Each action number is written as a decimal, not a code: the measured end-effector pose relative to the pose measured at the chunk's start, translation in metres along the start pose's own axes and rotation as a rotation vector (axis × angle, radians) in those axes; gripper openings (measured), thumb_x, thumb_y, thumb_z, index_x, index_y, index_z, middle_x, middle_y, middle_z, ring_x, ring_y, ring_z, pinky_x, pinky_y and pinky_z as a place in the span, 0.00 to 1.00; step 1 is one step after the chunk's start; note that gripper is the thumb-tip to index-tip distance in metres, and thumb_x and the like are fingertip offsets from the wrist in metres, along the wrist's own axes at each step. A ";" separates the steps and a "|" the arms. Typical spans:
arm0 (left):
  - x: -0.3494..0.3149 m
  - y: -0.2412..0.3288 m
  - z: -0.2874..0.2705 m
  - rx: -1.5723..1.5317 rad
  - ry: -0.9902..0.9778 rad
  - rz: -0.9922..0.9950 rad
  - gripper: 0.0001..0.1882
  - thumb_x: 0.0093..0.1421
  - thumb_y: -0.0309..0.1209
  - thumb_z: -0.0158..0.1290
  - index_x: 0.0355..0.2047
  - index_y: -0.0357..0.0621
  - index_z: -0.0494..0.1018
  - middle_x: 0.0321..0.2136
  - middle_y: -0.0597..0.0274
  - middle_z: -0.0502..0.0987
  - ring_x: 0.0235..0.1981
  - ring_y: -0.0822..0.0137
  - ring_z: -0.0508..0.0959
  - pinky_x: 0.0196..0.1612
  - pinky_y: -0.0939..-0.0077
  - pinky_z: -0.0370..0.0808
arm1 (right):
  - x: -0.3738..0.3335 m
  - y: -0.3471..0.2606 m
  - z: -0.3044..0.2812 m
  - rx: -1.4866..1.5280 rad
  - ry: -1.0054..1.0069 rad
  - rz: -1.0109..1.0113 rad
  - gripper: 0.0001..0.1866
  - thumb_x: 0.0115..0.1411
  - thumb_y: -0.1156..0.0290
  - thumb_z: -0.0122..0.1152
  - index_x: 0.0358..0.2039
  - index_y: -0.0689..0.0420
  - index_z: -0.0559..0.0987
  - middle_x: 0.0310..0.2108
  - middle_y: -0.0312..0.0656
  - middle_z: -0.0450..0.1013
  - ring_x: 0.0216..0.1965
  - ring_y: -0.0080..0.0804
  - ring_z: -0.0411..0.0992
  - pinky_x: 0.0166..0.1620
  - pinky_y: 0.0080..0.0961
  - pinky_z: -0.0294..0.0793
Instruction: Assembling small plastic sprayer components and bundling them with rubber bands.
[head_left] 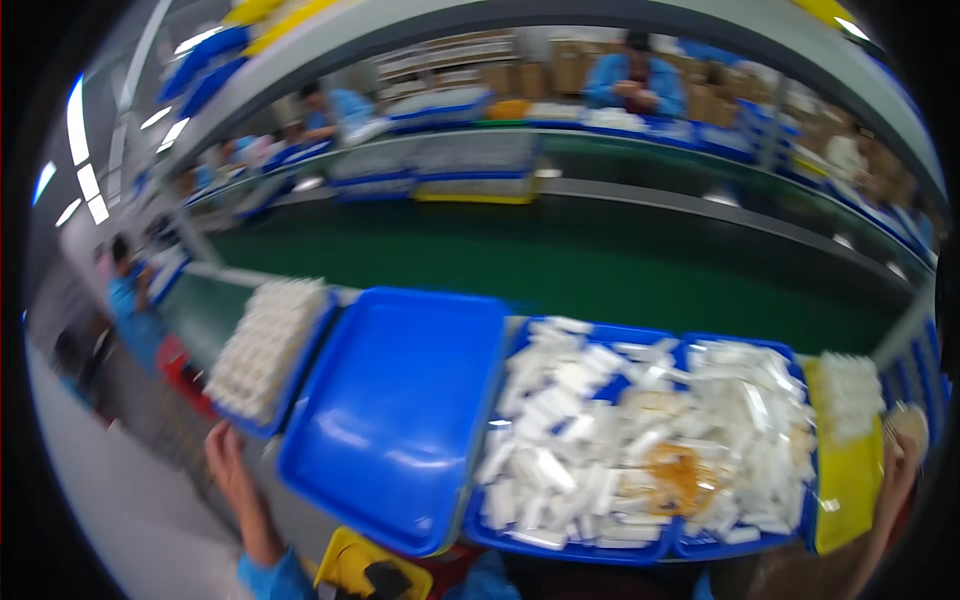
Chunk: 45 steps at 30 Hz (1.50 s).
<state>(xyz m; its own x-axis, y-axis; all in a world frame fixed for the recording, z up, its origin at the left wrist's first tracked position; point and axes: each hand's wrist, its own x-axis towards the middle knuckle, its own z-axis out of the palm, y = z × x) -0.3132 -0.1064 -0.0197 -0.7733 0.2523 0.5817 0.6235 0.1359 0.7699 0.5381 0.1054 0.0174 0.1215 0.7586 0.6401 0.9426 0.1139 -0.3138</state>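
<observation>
My left hand point(232, 468) is raised in the air at the left, its fingers stretched out and nothing in it. Nearest to it is a block of white parts in neat rows point(266, 350) on a blue tray. To the right of that block lies a large flat blue tray point(390, 410), tilted a little. At the far right edge my right hand point(897, 462) is blurred beside a yellow tray point(845, 490). A pale rounded thing point(910, 428) is at its fingers; I cannot tell whether the hand grips it.
Two blue trays hold loose white plastic pieces point(560, 430) and a clear orange-brown clump point(682, 478). White parts point(850, 395) stand on the yellow tray. Beyond runs a green conveyor belt point(600, 260) under a metal frame. A yellow bin point(370, 565) is below; people in blue work farther off.
</observation>
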 end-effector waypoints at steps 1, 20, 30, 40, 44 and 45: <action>-0.025 0.023 -0.004 0.114 -0.049 0.107 0.14 0.63 0.34 0.40 0.42 0.36 0.67 0.37 0.59 0.69 0.40 0.68 0.69 0.46 0.74 0.64 | -0.001 -0.019 -0.005 0.012 -0.021 0.038 0.12 0.56 0.78 0.51 0.42 0.60 0.72 0.42 0.41 0.69 0.41 0.28 0.68 0.39 0.19 0.65; 0.040 0.238 0.040 -0.019 -0.330 1.226 0.12 0.57 0.32 0.42 0.25 0.35 0.69 0.24 0.48 0.70 0.30 0.50 0.70 0.41 0.54 0.66 | -0.031 -0.141 -0.028 0.263 0.043 0.053 0.10 0.44 0.83 0.56 0.30 0.61 0.74 0.30 0.44 0.67 0.25 0.28 0.67 0.25 0.19 0.65; 0.071 0.409 0.206 0.195 -0.026 1.597 0.39 0.39 0.27 0.59 0.55 0.48 0.59 0.58 0.51 0.56 0.61 0.50 0.53 0.62 0.52 0.45 | -0.047 -0.196 -0.076 0.273 0.067 -0.257 0.14 0.41 0.72 0.63 0.33 0.54 0.77 0.25 0.41 0.73 0.22 0.34 0.72 0.25 0.25 0.70; 0.061 0.465 0.346 0.337 0.225 1.355 0.36 0.53 0.45 0.51 0.61 0.53 0.52 0.63 0.53 0.42 0.63 0.47 0.40 0.61 0.47 0.36 | -0.020 -0.236 -0.100 0.789 0.160 -1.297 0.12 0.55 0.80 0.49 0.40 0.53 0.70 0.31 0.47 0.71 0.22 0.32 0.67 0.28 0.22 0.67; 0.064 0.459 0.352 0.229 0.360 1.409 0.34 0.56 0.50 0.45 0.61 0.53 0.52 0.63 0.53 0.42 0.63 0.46 0.39 0.61 0.47 0.36 | -0.027 -0.160 -0.095 0.245 0.032 -1.029 0.14 0.46 0.62 0.61 0.35 0.52 0.79 0.27 0.36 0.73 0.22 0.29 0.69 0.26 0.22 0.68; 0.065 0.456 0.356 0.164 0.422 1.434 0.32 0.59 0.48 0.42 0.61 0.55 0.50 0.63 0.56 0.43 0.64 0.53 0.40 0.62 0.52 0.34 | -0.016 -0.138 -0.098 0.062 0.255 -0.799 0.14 0.48 0.63 0.59 0.35 0.55 0.78 0.29 0.38 0.73 0.23 0.30 0.69 0.26 0.21 0.67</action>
<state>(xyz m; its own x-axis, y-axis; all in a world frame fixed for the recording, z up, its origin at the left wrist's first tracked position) -0.0381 0.3131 0.2755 0.5299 -0.0227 0.8478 0.8424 0.1299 -0.5230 0.4370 0.0145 0.1193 -0.5020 0.2673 0.8225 0.7570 0.5958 0.2684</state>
